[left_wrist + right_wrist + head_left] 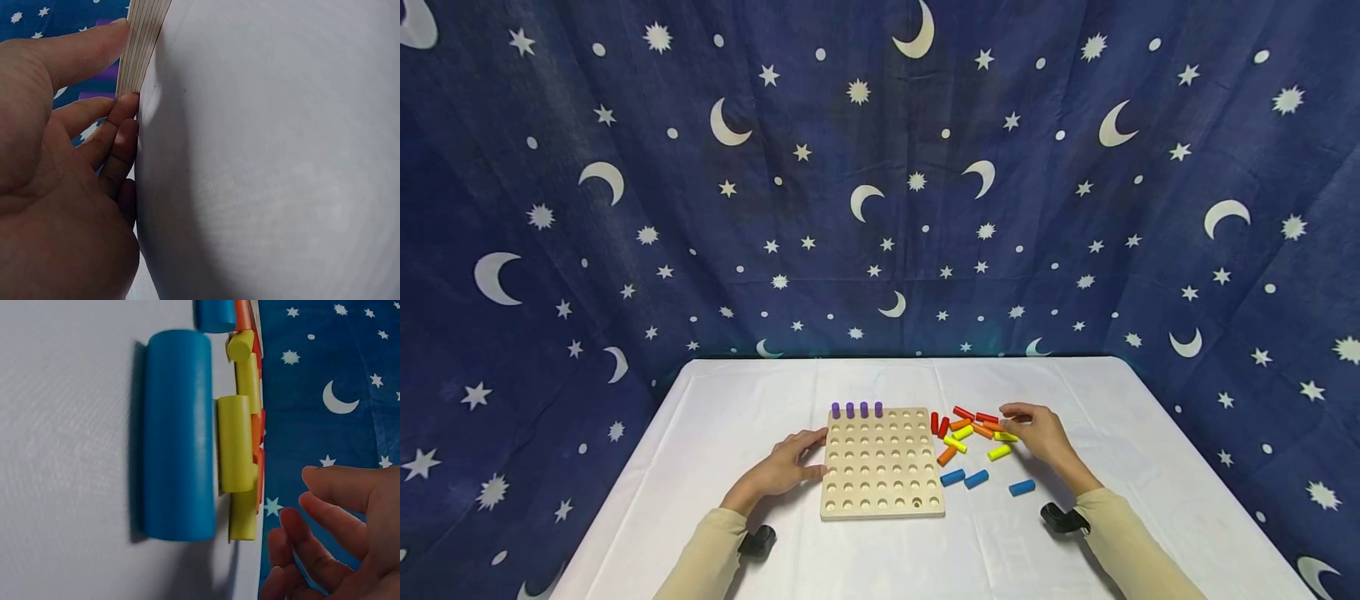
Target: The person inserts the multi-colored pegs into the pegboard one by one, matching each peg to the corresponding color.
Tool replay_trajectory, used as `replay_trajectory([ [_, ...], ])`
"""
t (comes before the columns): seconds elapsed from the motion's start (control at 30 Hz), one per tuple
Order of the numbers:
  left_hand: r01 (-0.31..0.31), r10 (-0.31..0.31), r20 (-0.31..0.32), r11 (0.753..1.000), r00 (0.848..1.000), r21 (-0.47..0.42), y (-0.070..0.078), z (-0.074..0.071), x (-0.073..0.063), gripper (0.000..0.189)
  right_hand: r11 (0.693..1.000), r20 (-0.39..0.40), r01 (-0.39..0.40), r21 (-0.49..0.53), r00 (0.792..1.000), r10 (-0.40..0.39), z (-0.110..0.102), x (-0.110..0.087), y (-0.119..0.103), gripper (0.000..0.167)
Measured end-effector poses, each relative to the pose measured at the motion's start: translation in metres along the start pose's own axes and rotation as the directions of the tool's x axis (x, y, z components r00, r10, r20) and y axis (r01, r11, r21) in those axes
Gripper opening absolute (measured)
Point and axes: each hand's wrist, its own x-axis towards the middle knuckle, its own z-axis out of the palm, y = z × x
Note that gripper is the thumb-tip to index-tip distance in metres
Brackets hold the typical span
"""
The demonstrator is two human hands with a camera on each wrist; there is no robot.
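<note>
A square wooden pegboard (882,462) with rows of round holes lies on the table. Several purple pegs (864,410) stand upright along its far row, from the left corner. My left hand (781,467) touches the board's left edge, thumb and fingers spread apart; the left wrist view shows them against the layered wooden side (142,47). My right hand (1041,432) hovers over the right end of the loose pegs, close to a yellow peg (1005,437). In the right wrist view its fingers (325,512) are loosely bent and nothing shows between them.
Right of the board lie loose red pegs (964,412), orange pegs (960,425) and yellow pegs (999,452). Nearer to me are three blue pegs, one blue peg (1022,487) apart at the right. A white cloth covers the table (760,392); a starry curtain (880,250) hangs behind.
</note>
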Motion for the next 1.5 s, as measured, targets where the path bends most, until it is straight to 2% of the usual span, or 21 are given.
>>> replay_trajectory([
  [0.1, 0.003, -0.003, 0.0, 1.0, 1.0, -0.003, 0.0, 0.0, 0.0, 0.07, 1.0, 0.031, -0.026, 0.002, 0.999, 0.026, 0.004, 0.005, 0.004, 0.03],
  [0.4, 0.019, -0.019, 0.002, 1.0, 1.0, -0.012, 0.001, 0.001, -0.002, 0.07, 0.999, 0.101, -0.033, -0.031, 0.994, 0.036, 0.011, 0.016, 0.011, 0.029],
  [0.77, -0.017, 0.017, -0.003, 1.0, 1.0, -0.003, -0.001, 0.0, -0.001, 0.07, 0.997, 0.149, -0.017, -0.077, 0.988, 0.029, 0.01, 0.019, 0.01, 0.025],
  [1.03, 0.0, 0.0, -0.007, 1.0, 1.0, -0.002, -0.001, 0.001, 0.0, 0.07, 0.999, 0.122, -0.024, -0.046, 0.992, 0.029, 0.012, 0.019, 0.011, 0.017],
  [1.5, 0.0, 0.0, -0.002, 1.0, 1.0, -0.009, -0.001, 0.002, -0.001, 0.069, 0.997, 0.052, -0.056, 0.053, 0.997, 0.054, 0.016, 0.02, 0.009, 0.017],
])
